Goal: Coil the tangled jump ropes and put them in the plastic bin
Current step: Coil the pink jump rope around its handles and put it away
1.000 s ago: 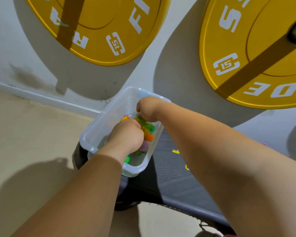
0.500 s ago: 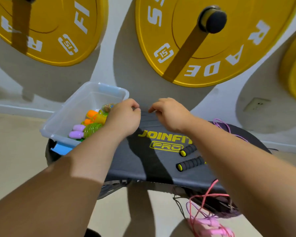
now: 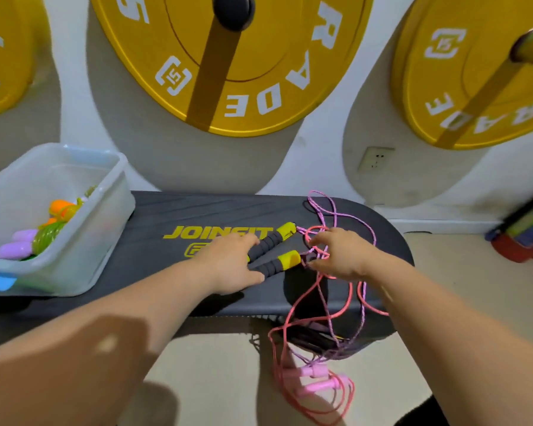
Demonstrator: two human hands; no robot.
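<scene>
Two ropes left: pink handles (image 3: 316, 381) hang below the bench's (image 3: 197, 216) front edge, low by the floor. Their pink cord (image 3: 285, 333) runs up over that edge.
Cord tangle (image 3: 320, 241): on the bench's right end, pink and purple cord (image 3: 336, 210) looped through each other. Not coiled yet.
Right hand (image 3: 340, 256): on the bench's right end, fingers curled, pinching the cord tangle just beside the yellow caps.
Left hand (image 3: 231, 265): mid-bench, fingers mostly straight and laid on the black handles (image 3: 273, 250). Resting on them, not closed round them.
Black handles: side by side mid-bench, yellow caps pointing at the tangle. The purple cord seems to be theirs.
Change: a second ago both hands are down in the plastic bin (image 3: 105, 210) with the beaded rope (image 3: 43, 233). Half a second ago they are lifting out over the bench. Now both are on the next rope.
Meaning: the beaded rope looks done, sitting in the bin on the bench's left end. The step now is probably freeing purple from pink before coiling.
Behind the bench: yellow plates (image 3: 228, 56) on the wall.
</scene>
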